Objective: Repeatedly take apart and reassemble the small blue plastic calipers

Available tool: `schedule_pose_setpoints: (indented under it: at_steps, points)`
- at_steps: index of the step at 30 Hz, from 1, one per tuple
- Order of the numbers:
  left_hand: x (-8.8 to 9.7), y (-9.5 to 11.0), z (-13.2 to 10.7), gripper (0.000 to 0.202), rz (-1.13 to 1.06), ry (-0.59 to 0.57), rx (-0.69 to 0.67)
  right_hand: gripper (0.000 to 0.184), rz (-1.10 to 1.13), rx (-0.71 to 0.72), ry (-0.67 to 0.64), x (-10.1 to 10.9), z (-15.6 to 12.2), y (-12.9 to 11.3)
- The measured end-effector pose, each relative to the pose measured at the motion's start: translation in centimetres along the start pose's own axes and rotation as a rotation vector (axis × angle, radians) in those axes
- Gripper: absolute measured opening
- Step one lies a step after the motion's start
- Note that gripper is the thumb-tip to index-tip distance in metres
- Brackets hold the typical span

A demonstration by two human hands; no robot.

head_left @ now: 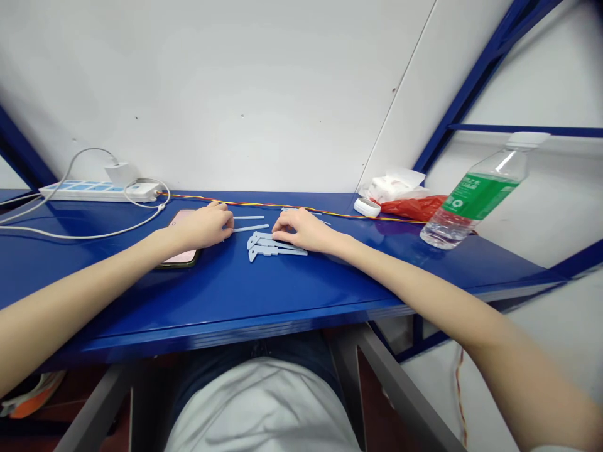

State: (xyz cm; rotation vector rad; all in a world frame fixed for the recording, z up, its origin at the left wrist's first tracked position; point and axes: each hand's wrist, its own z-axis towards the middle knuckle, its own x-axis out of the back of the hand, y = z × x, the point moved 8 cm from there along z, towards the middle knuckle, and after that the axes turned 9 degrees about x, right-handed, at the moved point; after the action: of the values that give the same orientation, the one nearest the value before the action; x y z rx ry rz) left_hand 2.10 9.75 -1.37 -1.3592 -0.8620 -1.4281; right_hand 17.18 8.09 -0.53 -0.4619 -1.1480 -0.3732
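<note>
Resting on the blue bench (301, 295), my right hand (304, 230) lies loosely open, fingers touching the pale plastic pieces (271, 246) without gripping; my left hand (202, 226), also empty, sits over my phone (181, 216), beside two plastic strips (251, 228).

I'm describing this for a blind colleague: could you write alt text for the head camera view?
From head height, two bare hands rest on a blue bench: the right hand touches pale blue plastic caliper-shaped pieces, and the left hand lies beside thin strips, partly over a phone. A plastic water bottle sits far right.
</note>
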Motion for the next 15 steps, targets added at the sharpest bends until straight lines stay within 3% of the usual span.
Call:
schedule_pose_setpoints:
  at_steps: [3,8,15]
  points:
    - [0.1,-0.1,-0.1,0.016,-0.011,0.016,0.003,0.016,-0.136,-0.063,0.059,0.8,-0.2,1.4]
    - [0.9,-0.1,-0.2,0.011,0.071,0.176,-0.04,0.016,-0.349,-0.222,0.115,2.3,-1.3,5.7]
    - [0.9,0.2,-0.2,0.017,0.171,0.223,-0.112,0.017,-0.523,-0.26,0.127,3.0,-2.1,8.5]
